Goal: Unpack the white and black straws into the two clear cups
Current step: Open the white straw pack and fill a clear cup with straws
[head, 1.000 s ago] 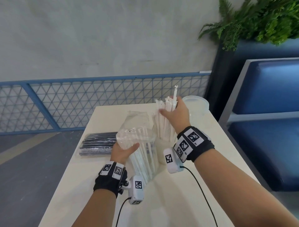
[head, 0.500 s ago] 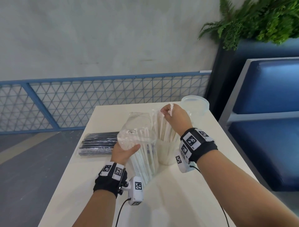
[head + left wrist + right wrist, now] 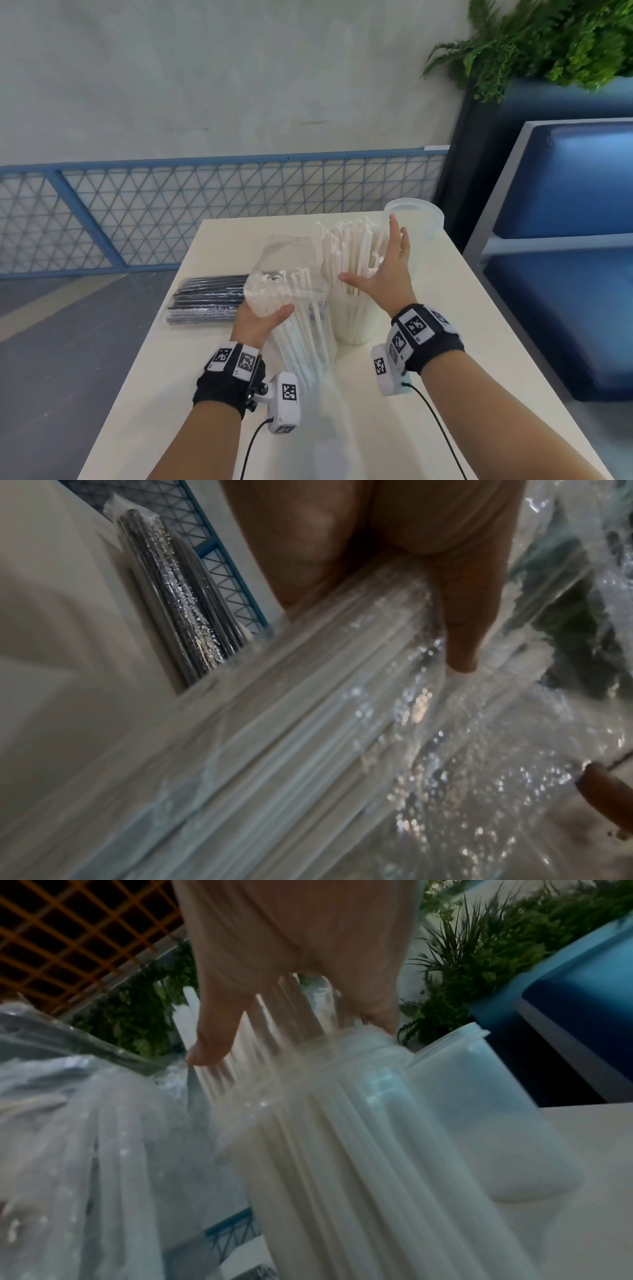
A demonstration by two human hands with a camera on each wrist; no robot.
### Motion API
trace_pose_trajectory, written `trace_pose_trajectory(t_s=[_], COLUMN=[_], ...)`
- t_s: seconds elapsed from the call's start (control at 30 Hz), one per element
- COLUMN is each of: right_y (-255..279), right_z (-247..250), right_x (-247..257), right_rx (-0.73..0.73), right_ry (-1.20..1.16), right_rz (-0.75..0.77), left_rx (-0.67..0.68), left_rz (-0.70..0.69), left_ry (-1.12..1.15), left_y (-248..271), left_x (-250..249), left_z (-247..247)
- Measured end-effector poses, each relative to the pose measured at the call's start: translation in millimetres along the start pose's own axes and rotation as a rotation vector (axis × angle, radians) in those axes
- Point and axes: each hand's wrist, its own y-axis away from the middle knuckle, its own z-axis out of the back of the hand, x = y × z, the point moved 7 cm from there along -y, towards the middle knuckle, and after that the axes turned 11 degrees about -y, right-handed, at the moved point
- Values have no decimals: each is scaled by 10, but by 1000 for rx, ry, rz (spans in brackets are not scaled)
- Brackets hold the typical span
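Note:
A clear cup (image 3: 352, 325) (image 3: 342, 1150) at the table's middle holds a bunch of white straws (image 3: 352, 253) (image 3: 301, 1020) standing upright. My right hand (image 3: 383, 270) (image 3: 294, 969) is spread open beside them, fingers straight. My left hand (image 3: 260, 318) (image 3: 411, 569) grips a clear plastic bag (image 3: 291, 294) (image 3: 308, 737) with several white straws inside, held upright left of the cup. A second clear cup (image 3: 416, 222) (image 3: 486, 1123) stands empty at the far right. A wrapped pack of black straws (image 3: 209, 301) (image 3: 178, 607) lies at the table's left edge.
The white table (image 3: 428, 394) is narrow, with floor (image 3: 68, 359) to the left. A blue mesh railing (image 3: 171, 212) runs behind it. A blue bench (image 3: 565, 240) stands close on the right and a plant (image 3: 548, 41) hangs above it.
My right hand lowered the white straws into the cup, then let go and spread open beside them. The left hand kept its grip on the bag.

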Motion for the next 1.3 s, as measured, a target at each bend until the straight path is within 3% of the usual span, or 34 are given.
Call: trace_pose_trajectory(t_s=[0.2,0.27,0.53,0.6,0.67,0.77,0.83,0.9,0.93,1.0,1.1,1.3], right_y=[-114,-139,-301,-342,-332,-270,-166,68,201,378,443,304], right_z=[-177,-157,11,-16,-10,58,159,223,187,-60,-495,-718], right_x=[-82,-107,525,495,334,238,378,644,748,803,570,413], right_rx=[46,17,-77,17,104,65,-100,-266,-263,-68,202,340], right_ry=[265,242,252,345,340,244,230,121,46,-24,140,281], right_rz=[-31,-44,203,156,17,-25,106,368,467,491,326,151], left_rx=[-15,-19,-14,-14,-12,5,22,42,56,80,83,121], left_rz=[17,16,15,15,12,4,-4,-13,-19,-27,-10,-6], left_ry=[-16,-14,-40,-50,-50,-53,-52,-74,-90,-97,-96,-146], left_y=[-45,-50,-51,-47,-36,-25,-18,-17,-10,3,16,96], left_x=[23,13,-14,-21,-35,-37,-43,-44,-51,-59,-40,-64], left_z=[4,-4,-33,-35,-40,-42,-43,-35,-35,-25,11,35])
